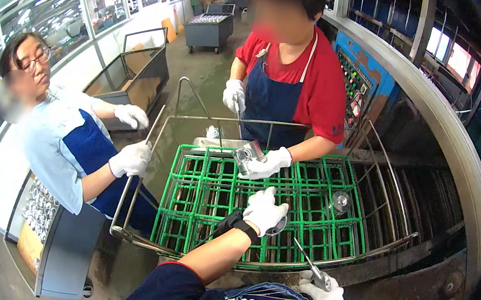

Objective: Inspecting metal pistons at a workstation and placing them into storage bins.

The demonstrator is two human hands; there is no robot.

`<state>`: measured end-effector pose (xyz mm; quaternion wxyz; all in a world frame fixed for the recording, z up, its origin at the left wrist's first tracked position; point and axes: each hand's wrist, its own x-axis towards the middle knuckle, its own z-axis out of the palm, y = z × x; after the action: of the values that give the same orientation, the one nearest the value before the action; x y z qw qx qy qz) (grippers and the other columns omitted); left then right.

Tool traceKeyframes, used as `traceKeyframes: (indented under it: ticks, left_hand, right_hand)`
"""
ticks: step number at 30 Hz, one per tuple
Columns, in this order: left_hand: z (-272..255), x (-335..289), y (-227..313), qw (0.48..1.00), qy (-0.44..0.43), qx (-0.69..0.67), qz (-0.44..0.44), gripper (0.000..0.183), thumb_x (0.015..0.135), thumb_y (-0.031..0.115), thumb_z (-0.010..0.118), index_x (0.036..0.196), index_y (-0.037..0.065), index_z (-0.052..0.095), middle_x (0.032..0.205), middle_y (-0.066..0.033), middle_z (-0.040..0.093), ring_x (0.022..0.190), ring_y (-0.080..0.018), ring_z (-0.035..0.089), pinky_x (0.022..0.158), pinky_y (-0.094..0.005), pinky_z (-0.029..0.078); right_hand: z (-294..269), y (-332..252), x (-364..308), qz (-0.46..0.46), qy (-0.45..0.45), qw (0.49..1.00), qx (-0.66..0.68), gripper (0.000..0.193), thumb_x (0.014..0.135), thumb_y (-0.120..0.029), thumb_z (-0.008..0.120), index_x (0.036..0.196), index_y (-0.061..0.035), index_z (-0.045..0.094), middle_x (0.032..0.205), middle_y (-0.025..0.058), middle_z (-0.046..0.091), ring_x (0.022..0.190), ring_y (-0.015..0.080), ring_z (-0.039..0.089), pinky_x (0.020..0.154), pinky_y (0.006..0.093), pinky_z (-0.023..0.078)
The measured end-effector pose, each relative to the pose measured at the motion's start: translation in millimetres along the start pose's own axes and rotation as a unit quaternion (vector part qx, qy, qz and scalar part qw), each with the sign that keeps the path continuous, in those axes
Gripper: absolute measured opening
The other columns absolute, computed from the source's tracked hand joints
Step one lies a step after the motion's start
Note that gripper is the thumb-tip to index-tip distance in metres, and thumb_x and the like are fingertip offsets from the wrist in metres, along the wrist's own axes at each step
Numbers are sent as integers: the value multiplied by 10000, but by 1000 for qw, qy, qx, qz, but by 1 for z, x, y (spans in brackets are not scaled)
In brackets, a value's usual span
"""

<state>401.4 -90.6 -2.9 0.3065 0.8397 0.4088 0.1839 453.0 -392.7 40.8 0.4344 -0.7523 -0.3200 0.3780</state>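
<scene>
My left hand (266, 210), in a white glove with a black band at the wrist, reaches over the green-coated wire rack (209, 206). Its fingers curl round a grey round metal part (277, 225), mostly covered by the glove. Low at the right, my gloved right hand (324, 294) grips a tool with a long thin rod (314, 271), its tip pointing up-left toward the rack. Another shiny metal part (340, 202) sits in the rack's right side. Across from me, a co-worker in red holds a blocky metal part (247, 156) above the rack.
A metal rail frame (162, 118) surrounds the rack. To the left stands a second co-worker, one gloved hand (132, 159) at the frame. Carts (209, 29) stand behind; another cart (65, 254) holding metal parts is at lower left. Blue machinery with a control panel (355, 83) rises at right.
</scene>
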Motion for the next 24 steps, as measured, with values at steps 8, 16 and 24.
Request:
traceKeyframes:
  ticks: [8,16,24]
  left_hand:
    - [0,-1,1,1000,2,4,-2,689,791,438,698,1303,7,538,1129,-258,633,1084,-406,599,949,-475,477]
    - [-6,1,6,998,-44,-8,-32,703,778,434,702,1319,17,536,1177,-265,629,1129,-406,596,958,-473,480]
    - [-6,0,3,998,-48,-19,-19,635,779,419,703,1249,10,582,1143,-268,641,1078,-404,622,910,-459,505]
  right_hand:
    - [3,5,2,-6,6,1000,11,355,794,-173,764,1122,-51,706,972,49,737,900,125,670,841,260,502]
    - [6,2,1,12,13,995,94,359,815,-188,768,1130,-30,698,977,57,732,884,115,662,816,242,503]
    - [5,-1,-3,-36,9,999,0,386,828,-207,767,1157,-22,685,1008,66,726,914,134,653,844,264,500]
